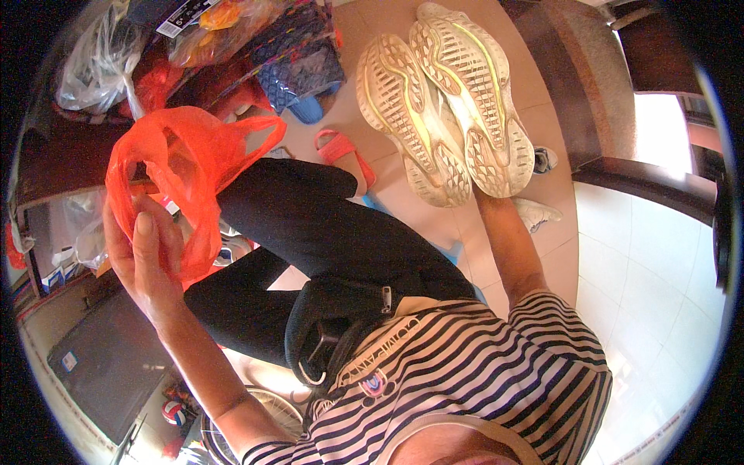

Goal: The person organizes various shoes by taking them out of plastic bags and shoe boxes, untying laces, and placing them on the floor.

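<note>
A red plastic bag (200,157) hangs in loose folds around the fingers of my left hand (142,250), its mouth and one handle loop spread. The thumb is outside the film and some fingers show through it. On the other side, a pair of worn sneakers (442,110) is held up side by side, with pale soles and yellow-green lines facing me. My right forearm (514,250) reaches up to their heels, and the shoes hide most of my right hand, which holds them from behind.
Pink sandals (343,152) and white shoes (537,215) lie on the tiled floor. Bagged items, including blue slippers (305,107), fill a rack at the upper left. A dark wooden beam (645,183) stands right, and a bicycle wheel (256,401) lower left.
</note>
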Demonstrator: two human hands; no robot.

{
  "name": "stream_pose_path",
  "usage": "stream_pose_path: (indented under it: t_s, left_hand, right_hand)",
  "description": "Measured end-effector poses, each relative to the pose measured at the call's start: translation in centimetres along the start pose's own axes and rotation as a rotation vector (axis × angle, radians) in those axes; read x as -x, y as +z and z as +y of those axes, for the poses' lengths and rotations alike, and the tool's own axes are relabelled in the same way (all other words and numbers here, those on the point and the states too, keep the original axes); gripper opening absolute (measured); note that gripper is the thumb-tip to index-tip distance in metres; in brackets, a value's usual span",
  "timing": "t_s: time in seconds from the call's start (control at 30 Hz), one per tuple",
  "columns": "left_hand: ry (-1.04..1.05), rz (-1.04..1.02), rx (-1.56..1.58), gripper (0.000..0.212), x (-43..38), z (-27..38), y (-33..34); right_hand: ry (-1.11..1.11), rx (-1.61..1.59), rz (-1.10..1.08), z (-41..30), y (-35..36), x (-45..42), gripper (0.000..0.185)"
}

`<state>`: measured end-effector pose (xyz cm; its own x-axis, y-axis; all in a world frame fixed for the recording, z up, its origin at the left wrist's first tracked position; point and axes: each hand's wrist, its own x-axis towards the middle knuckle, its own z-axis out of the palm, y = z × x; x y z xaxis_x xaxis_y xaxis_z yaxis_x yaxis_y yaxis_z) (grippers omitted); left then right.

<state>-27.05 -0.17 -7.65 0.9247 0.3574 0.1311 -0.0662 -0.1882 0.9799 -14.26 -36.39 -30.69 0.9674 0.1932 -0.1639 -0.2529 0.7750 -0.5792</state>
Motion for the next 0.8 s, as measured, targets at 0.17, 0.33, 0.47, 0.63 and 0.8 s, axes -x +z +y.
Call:
stream_pose_path:
  t_s: [0.17, 0.33, 0.47, 0.63, 0.8]
  left_hand:
    - [-0.056, 0.105, -0.029, 0.039, 0.2, 0.1, 0.5]
    - [-0.038, 0.047, 0.018, 0.039, 0.5, -0.7, -0.7]
    - [-0.047, 0.072, 0.011, 0.039, 0.8, -0.5, -0.5]
    - [-0.056, 0.167, -0.019, 0.035, 0.8, -0.3, -0.4]
    - [-0.036, 0.28, -0.08, 0.025, 0.9, -1.5, -2.6]
  right_hand:
    - [0.008, 0.019, -0.013, -0.4, -0.2, 1.1, 0.052]
    - [0.028, 0.037, -0.038, -0.5, -0.5, 2.1, 0.052]
    - [0.045, 0.069, -0.053, -0.3, -0.9, 2.5, 0.052]
    - [0.09, 0.303, -0.043, 0.4, -2.9, 1.4, 0.053]
    - [0.388, 1.648, -0.003, 3.3, -5.1, -2.3, 0.04]
